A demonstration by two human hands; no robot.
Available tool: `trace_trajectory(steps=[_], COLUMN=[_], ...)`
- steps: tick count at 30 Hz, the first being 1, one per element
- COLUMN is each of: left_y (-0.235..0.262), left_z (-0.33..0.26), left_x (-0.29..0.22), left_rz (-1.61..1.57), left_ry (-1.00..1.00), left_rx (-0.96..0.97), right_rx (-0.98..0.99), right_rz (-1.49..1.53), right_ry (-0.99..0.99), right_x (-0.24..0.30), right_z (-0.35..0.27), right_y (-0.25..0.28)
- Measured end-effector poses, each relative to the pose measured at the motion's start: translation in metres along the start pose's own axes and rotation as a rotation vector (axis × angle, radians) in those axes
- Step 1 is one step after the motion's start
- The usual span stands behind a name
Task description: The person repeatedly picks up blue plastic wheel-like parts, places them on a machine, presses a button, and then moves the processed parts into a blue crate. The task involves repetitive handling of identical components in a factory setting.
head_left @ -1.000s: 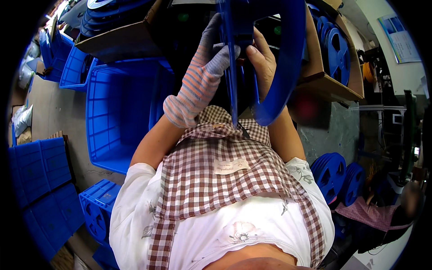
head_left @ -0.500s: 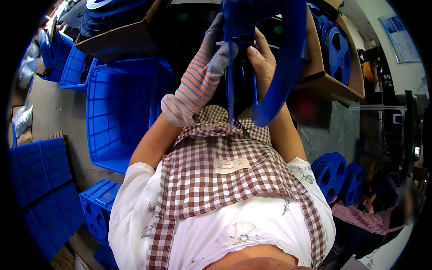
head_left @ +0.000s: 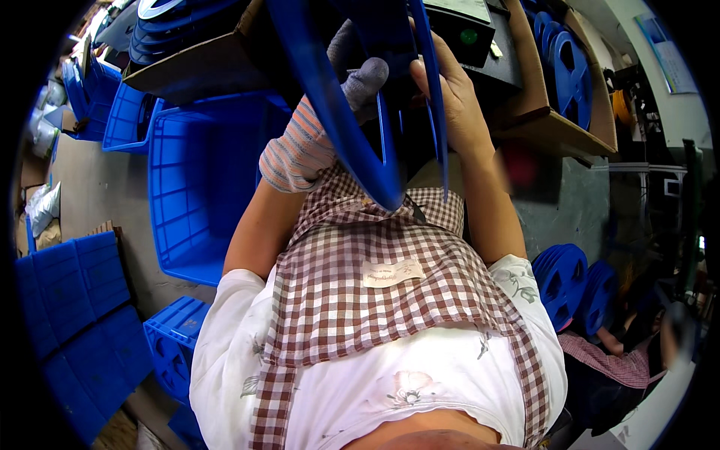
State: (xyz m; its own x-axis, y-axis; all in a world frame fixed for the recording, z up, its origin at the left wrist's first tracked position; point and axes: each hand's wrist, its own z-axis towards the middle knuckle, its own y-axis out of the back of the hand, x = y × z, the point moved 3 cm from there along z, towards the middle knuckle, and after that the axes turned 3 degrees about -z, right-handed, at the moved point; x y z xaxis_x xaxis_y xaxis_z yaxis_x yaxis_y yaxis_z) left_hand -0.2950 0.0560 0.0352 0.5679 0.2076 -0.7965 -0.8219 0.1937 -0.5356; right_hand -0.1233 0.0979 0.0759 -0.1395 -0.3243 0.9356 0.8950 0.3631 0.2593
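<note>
Two-handed grip (head_left: 307, 139) on blue reel (head_left: 379, 182)

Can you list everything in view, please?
Held reel: one, blue, between the hands
Large open crate: one, blue, left
Other containers: several, blue, far left
Cardboard boxes: two, brown, upper left and right
Boxed reels: several, blue, inside them
Stacked reels: two groups, blue, right
Black unit: one, black, top
Bag: one, whitish, far left
Poster: one, bluish, right wall
Co-worker: one, pinkish top, lower right
Apron: one, brown-white check, worn
Shirt: one, white, under apron
Left hand: one, striped glove, on reel
Right hand: one, bare, on reel
</note>
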Motion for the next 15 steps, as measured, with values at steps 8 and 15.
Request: trace_trajectory(steps=[8, 15], left_y=[-0.062, -0.051], left_z=[0.009, 0.016], left_x=[-0.032, -0.016], left_rz=[0.060, 0.567], left_ry=[0.198, -0.130], left_rx=[-0.084, -0.052], right_rx=[0.041, -0.009], right_rz=[0.571, 0.942], right_ry=[-0.157, -0.568], right_x=[-0.017, -0.029], right_z=[-0.006, -0.024], right_y=[-0.010, -0.007])
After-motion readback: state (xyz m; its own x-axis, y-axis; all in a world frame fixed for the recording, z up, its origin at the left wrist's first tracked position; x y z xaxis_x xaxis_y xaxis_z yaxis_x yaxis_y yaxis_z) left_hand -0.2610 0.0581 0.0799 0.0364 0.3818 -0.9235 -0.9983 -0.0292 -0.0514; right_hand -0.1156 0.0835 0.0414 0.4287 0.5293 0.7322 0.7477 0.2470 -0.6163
